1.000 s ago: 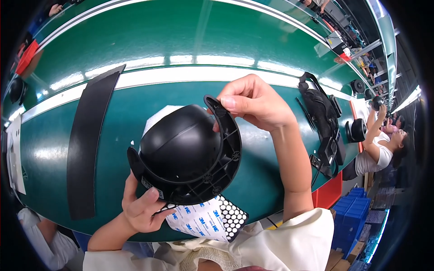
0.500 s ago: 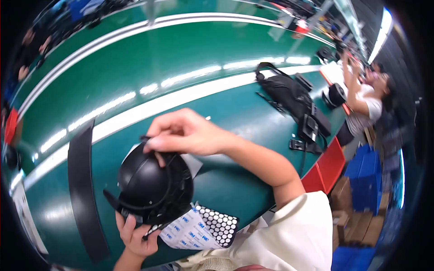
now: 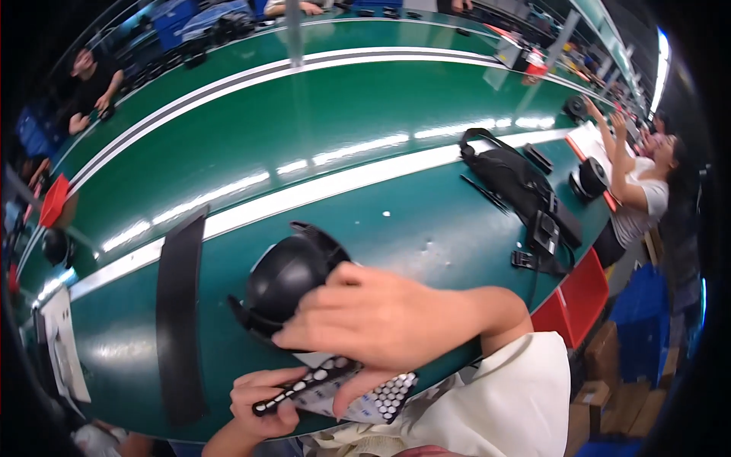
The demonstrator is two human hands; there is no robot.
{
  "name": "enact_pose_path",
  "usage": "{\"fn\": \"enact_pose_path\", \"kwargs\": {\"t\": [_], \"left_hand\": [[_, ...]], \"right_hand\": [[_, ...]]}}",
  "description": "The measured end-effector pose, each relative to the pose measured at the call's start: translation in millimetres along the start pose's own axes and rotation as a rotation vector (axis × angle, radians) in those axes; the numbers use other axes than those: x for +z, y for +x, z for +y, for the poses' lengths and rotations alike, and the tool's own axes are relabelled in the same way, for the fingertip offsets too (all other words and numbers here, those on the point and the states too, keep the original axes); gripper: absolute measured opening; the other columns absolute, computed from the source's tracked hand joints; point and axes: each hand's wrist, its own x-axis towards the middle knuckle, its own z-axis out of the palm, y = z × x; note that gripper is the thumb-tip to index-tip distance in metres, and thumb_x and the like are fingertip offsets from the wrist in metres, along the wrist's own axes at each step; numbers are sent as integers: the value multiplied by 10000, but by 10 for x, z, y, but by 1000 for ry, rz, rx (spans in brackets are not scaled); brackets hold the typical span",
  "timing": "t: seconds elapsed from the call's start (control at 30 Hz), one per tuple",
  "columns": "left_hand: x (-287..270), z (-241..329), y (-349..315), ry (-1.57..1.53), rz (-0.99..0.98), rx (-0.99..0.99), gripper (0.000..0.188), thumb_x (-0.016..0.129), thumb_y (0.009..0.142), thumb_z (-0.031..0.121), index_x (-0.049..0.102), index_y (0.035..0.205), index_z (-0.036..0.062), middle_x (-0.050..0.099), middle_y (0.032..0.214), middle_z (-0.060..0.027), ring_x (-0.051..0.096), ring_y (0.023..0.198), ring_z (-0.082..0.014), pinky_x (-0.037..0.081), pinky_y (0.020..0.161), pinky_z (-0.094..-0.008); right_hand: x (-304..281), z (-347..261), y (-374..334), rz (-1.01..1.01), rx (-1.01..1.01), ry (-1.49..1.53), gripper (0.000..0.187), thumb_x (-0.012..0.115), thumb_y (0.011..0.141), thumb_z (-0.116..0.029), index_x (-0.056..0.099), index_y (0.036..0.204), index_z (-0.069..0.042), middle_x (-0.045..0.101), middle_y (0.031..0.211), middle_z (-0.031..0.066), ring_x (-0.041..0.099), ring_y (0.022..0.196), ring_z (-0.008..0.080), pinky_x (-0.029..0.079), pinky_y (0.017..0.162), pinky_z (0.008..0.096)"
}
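My left hand (image 3: 263, 404) is closed on a narrow black strip (image 3: 308, 383) dotted with white round pads. My right hand (image 3: 381, 316) reaches across the strip's far end, thumb spread apart from loosely bent fingers. Those fingers overlap the lower edge of a black domed, cap-like shell (image 3: 285, 282) with a curved band; whether they touch it is unclear. The shell rests on the table. Beneath my hands lies a sheet (image 3: 392, 397) of white round pads with printed white backing, partly covered.
A long black flat strip (image 3: 179, 320) lies to the left on the green table (image 3: 426, 259). Black bag-like gear with straps (image 3: 518, 179) sits at the right, near a red bin (image 3: 575, 297). A person (image 3: 636, 183) works farther right; another (image 3: 95, 87) is across the table.
The shell has left my left hand and now rests on the table. My right hand has come down from its top toward my left hand, which now holds the dotted strip.
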Motion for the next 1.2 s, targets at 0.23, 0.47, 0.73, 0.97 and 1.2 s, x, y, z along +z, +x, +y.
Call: {"fn": "enact_pose_path", "kwargs": {"t": [0.23,0.47,0.73,0.97,1.2], "left_hand": [[-15,131,577,-177,89,-401,490,645,705,7,393,1122,-52,589,860,-119,567,766,-130,449,660,-221],[-15,79,628,-28,76,-270,162,652,718,27,585,861,-12,639,724,-63,612,586,-99,461,510,-189],[-1,57,596,76,80,-106,143,643,713,10,580,836,-26,642,747,-105,622,574,-134,462,496,-200],[4,27,601,110,86,-76,137,627,707,-14,574,829,-43,638,750,-126,631,595,-158,473,511,-207],[-3,52,581,108,85,-185,125,630,717,6,574,823,-32,636,705,-99,607,540,-119,450,476,-194]], "right_hand": [[95,158,6,264,263,370,65,653,701,-40,605,715,0,591,638,76,555,554,192,419,505,265],[-11,169,55,224,209,66,160,699,646,-129,587,748,-78,520,660,12,472,606,172,310,576,282],[-64,-14,29,298,156,-271,276,730,521,-185,657,784,-146,530,687,-43,458,651,161,297,566,282],[10,14,24,317,147,-223,275,738,517,-115,642,775,-104,520,695,2,455,634,173,332,538,274],[73,118,60,298,131,-25,273,720,539,-22,572,768,-43,504,694,34,448,617,192,358,537,276]]}}
